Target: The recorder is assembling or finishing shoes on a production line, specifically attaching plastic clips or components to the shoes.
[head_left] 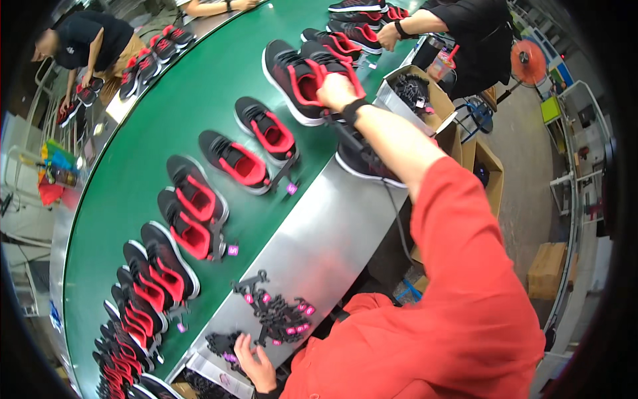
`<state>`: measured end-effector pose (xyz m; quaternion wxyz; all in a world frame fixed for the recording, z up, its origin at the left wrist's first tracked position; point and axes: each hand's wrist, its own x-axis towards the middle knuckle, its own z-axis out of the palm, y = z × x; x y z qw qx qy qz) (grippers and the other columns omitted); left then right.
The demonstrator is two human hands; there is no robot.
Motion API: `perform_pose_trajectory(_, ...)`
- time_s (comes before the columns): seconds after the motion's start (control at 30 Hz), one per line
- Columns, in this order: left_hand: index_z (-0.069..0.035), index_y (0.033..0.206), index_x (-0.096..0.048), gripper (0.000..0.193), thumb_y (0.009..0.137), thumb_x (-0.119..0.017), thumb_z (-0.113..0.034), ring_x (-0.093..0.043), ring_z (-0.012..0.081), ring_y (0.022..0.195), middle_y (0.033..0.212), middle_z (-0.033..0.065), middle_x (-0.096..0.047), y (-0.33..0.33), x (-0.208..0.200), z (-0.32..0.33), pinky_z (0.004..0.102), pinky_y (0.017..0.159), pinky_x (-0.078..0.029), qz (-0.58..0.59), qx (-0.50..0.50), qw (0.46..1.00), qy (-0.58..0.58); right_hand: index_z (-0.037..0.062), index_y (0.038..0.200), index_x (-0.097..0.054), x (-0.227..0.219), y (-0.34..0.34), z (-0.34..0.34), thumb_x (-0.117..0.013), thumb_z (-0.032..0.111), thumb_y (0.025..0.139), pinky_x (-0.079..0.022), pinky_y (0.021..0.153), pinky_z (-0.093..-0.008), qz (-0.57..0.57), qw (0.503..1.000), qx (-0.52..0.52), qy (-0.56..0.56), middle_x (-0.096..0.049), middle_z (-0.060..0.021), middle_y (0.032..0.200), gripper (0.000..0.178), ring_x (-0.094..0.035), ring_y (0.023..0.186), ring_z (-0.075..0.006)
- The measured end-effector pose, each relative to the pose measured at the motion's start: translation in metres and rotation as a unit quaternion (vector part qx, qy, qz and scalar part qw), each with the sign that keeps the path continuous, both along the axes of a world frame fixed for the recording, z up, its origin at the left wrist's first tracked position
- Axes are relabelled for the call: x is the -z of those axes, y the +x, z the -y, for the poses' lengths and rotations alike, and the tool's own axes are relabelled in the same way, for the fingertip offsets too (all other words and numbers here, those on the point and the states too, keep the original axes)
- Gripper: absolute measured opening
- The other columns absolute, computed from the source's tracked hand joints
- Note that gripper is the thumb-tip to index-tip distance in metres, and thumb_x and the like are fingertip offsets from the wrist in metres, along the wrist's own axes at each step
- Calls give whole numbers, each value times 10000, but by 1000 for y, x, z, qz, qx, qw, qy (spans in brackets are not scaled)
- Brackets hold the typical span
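Observation:
My right hand [337, 92] reaches to the green belt [126, 179], its fingers closed over the heel collars of a pair of black sneakers [287, 76] with red lining and white soles. At the silver metal ledge [292, 246], my left hand [256, 364] has its fingers apart beside a pile of black plastic shoe hangers [276, 316] with pink tags. It is nearest a smaller cluster of hangers [222, 344] and seems to hold nothing. Below my right forearm, another dark shoe [362, 159] rests on the ledge, partly hidden.
Pairs of sneakers [232, 159] line the belt, some with hangers attached. A carton of black hangers [412, 93] stands right of my forearm. A co-worker's hand [389, 34] is near shoes at the far end. Another person [100, 40] handles shoes across the belt. An orange fan [528, 61] stands right.

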<state>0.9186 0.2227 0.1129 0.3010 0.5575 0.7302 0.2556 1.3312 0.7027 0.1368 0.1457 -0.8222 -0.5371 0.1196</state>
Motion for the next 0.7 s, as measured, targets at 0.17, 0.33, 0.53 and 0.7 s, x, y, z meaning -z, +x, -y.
perform_pose_trajectory(0.17, 19, 1237, -514, 362, 920, -584, -140, -525, 321, 1127, 1225, 190, -536, 44, -1, -18, 382, 951, -446, -68, 24, 995, -73, 19, 997, -693, 107, -17, -63, -555, 170, 822, -503, 851, -454, 3, 990, -125, -59, -666, -188, 1047, 269, -652, 994, -330)
perform_pose_trajectory(0.33, 9, 1202, -533, 341, 867, -508, 68, -593, 165, 877, 1081, 100, -567, 141, -10, -114, 256, 717, -487, 12, 46, 995, -93, -29, 1026, -675, 61, 18, -38, -614, 328, 830, -485, 876, -456, -66, 944, -322, 24, -649, -228, 1060, 411, -622, 997, -373)
perform_pose_trajectory(0.53, 40, 1248, -498, 307, 952, -481, -36, -650, 217, 918, 1123, 158, -611, 284, 8, -223, 322, 804, -536, 322, 113, 887, -312, -18, 948, -654, -54, 210, 70, -515, 98, 852, -511, 735, -324, -376, 858, -311, -159, -666, -111, 806, 204, -630, 787, -170)
perform_pose_trajectory(0.7, -82, 1459, -107, 666, 946, -531, -60, -547, 290, 1161, 1352, 209, -422, 381, 32, -248, 399, 931, -496, 487, 111, 782, -372, -40, 1061, -589, -30, 279, 140, -472, 27, 823, -503, 819, -353, -303, 899, -235, -212, -665, -165, 982, 274, -645, 934, -263)
